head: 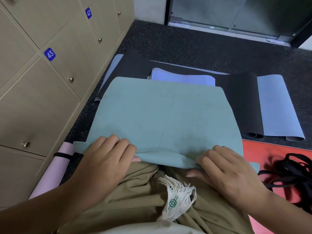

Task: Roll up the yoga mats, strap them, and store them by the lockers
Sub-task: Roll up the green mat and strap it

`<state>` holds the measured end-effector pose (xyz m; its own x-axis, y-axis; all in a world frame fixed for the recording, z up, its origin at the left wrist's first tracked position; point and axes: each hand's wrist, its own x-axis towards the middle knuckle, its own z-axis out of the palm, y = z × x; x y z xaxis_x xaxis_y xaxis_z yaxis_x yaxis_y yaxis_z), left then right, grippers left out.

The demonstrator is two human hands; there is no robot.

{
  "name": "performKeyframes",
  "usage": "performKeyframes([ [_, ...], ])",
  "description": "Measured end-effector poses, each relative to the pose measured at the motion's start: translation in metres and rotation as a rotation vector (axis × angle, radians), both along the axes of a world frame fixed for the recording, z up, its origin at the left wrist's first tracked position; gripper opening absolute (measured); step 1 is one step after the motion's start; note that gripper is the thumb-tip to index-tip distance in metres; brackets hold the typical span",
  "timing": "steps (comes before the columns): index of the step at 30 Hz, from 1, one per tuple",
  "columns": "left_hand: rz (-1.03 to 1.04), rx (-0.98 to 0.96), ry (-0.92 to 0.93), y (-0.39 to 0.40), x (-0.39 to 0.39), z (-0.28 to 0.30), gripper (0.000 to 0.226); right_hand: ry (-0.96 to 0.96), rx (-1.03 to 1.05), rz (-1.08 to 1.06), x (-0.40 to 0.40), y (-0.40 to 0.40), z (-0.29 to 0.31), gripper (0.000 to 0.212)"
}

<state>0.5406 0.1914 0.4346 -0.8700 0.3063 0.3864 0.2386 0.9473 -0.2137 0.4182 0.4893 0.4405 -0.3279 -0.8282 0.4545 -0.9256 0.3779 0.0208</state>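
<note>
Even, soft indoor light, no harsh glare. Faint shadows under both hands on green mat point(162, 119). Wide-angle bend at edges (lockers point(42, 85) lean noticeably). Slightly soft focus overall, esp. near bottom.

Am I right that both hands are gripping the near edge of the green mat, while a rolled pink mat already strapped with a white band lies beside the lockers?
Nearly. The head view shows the band around the rolled pink mat is black, not white. The rest holds: the left hand and right hand grip the green mat at its near edge, and the pink mat lies beside the lockers.
</note>
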Motion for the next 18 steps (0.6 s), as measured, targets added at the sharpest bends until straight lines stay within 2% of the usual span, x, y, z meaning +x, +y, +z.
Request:
performKeyframes([
  [6, 0.070, 0.004, 0.021, 0.005, -0.003, 0.009, 0.053, -0.093, -0.031, -0.087, 0.001, 0.001, 0.003, 0.049],
  [12, 0.140, 0.004, 0.041, 0.003, -0.004, 0.011, 0.051, -0.322, -0.068, -0.168, -0.004, -0.004, 0.010, 0.051],
  [16, 0.114, 0.251, -0.014, -0.008, -0.014, 0.008, 0.055, -0.632, -0.101, -0.297, -0.015, -0.008, 0.017, 0.052],
  [18, 0.117, 0.429, -0.040, -0.010, -0.019, 0.010, 0.053, -0.708, -0.092, -0.360, -0.019, -0.010, 0.018, 0.058],
])
